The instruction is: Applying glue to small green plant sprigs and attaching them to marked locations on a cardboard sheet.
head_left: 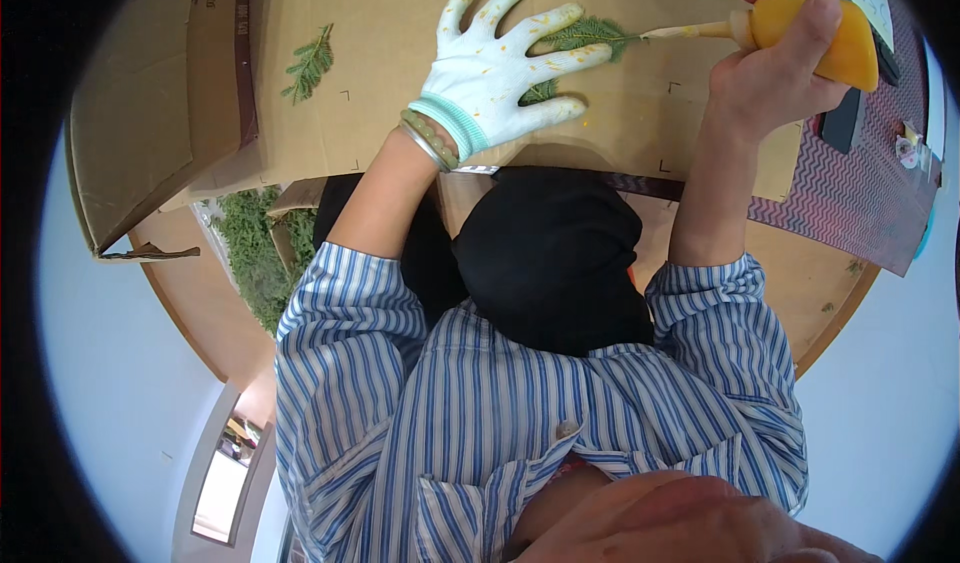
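My left hand [499, 67], in a white knit glove spotted with yellow, lies palm down with its fingers spread. Beneath those fingers is a green conifer sprig [596, 35], partly covered, with its stem pointing right. In my bare right hand [765, 94] I grip a yellow squeeze bottle [855, 49], tilted almost level. Its long, smeared nozzle [709, 31] reaches left, and the tip is at the sprig's stem; whether they touch I cannot tell. Cardboard [405, 143] lies under the sprig. Left of my glove rests a smaller conifer sprig [309, 66].
A cardboard box flap [142, 90] rises at the left. Below it, plenty of greenery [255, 255] sits low beside my leg. At the right are a zigzag-patterned mat [847, 195], a dark flat object [841, 121] and a paper with writing [866, 0].
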Demonstrator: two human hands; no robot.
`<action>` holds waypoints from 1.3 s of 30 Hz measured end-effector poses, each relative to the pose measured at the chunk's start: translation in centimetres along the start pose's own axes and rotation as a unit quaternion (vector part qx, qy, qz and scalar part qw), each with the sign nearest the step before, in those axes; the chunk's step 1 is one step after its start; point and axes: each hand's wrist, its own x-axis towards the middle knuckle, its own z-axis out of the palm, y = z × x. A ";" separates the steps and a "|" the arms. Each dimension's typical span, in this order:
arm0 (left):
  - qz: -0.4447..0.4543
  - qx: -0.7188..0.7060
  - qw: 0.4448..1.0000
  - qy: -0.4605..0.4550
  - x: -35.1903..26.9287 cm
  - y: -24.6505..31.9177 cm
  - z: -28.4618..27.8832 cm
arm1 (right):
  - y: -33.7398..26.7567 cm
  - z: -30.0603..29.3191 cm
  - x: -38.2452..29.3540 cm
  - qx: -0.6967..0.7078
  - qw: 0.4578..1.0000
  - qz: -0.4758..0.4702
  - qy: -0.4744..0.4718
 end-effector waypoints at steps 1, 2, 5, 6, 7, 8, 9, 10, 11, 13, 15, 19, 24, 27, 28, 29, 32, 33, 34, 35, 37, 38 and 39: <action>0.000 0.000 1.000 0.000 0.0 0.0 0.0 | -0.3 0.1 0.0 -0.002 1.000 0.006 0.000; 0.000 0.000 1.000 0.000 0.0 0.0 0.0 | -0.6 0.3 0.1 -0.003 1.000 0.012 0.001; 0.000 0.001 1.000 0.001 0.0 0.1 0.0 | -0.8 0.4 0.1 -0.006 1.000 0.025 0.001; 0.001 0.004 1.000 0.002 -0.1 0.0 0.0 | -0.6 0.3 0.2 -0.006 1.000 0.019 0.001; 0.002 0.007 1.000 0.004 -0.1 0.0 0.0 | -0.3 0.2 0.3 -0.005 1.000 0.013 0.000; 0.002 0.011 1.000 0.006 -0.2 -0.1 0.0 | 0.0 0.1 0.4 -0.005 1.000 0.008 -0.001; 0.002 0.015 1.000 0.007 -0.4 -0.1 0.0 | 0.1 0.0 0.5 -0.004 1.000 0.003 -0.002; 0.004 0.013 1.000 0.008 -0.1 0.0 -0.2 | 0.1 -0.2 0.7 -0.005 1.000 0.002 -0.001; 0.012 0.000 1.000 0.015 0.1 0.2 -0.5 | 0.0 -0.4 0.9 -0.006 1.000 0.004 -0.002; 0.029 -0.026 0.999 0.030 0.7 0.6 -1.2 | -0.1 -0.8 1.3 -0.007 1.000 0.007 -0.005; 0.036 -0.038 0.998 0.037 0.7 0.6 -1.2 | 0.1 -1.0 1.5 -0.006 1.000 0.010 -0.008; 0.013 -0.009 1.000 0.018 0.2 -0.2 -0.2 | 0.8 -1.1 2.1 -0.020 0.999 -0.024 0.027; -0.016 0.030 0.999 0.037 -1.6 -0.5 -1.8 | -1.1 -1.5 1.6 -0.004 1.000 0.019 0.018; -0.060 0.084 0.994 0.036 -3.7 -2.7 -3.8 | -1.5 -3.6 1.6 -0.007 1.000 0.006 0.006; -0.102 0.120 0.986 0.051 -5.6 -4.0 -4.4 | -1.4 -3.5 1.2 -0.008 0.999 0.032 0.021; -0.143 0.154 0.975 0.067 -7.5 -5.3 -4.9 | -1.3 -3.3 0.8 -0.009 0.998 0.059 0.034; -0.183 0.212 0.958 0.056 -11.5 -8.5 -7.7 | -1.9 -3.6 1.1 0.003 0.997 0.056 0.044; -0.251 0.193 0.947 0.048 -12.6 -9.5 -8.3 | -1.9 -3.9 1.0 0.001 0.997 0.059 0.047; -0.318 0.174 0.931 0.039 -13.1 -10.0 -9.2 | -1.8 -3.9 0.9 0.001 0.997 0.066 0.052; -0.312 0.192 0.927 0.076 -12.9 -10.6 -9.3 | -1.7 -4.0 0.8 0.003 0.997 0.061 0.054; -0.301 0.207 0.924 0.114 -11.0 -11.6 -9.1 | -1.5 -4.4 0.7 0.006 0.995 0.073 0.061; -0.266 0.166 0.939 0.144 -8.7 -11.7 -8.9 | -1.6 -4.5 0.7 0.008 0.995 0.080 0.064; -0.228 0.123 0.950 0.172 -6.0 -11.6 -8.7 | -1.6 -4.7 0.7 0.008 0.994 0.087 0.067</action>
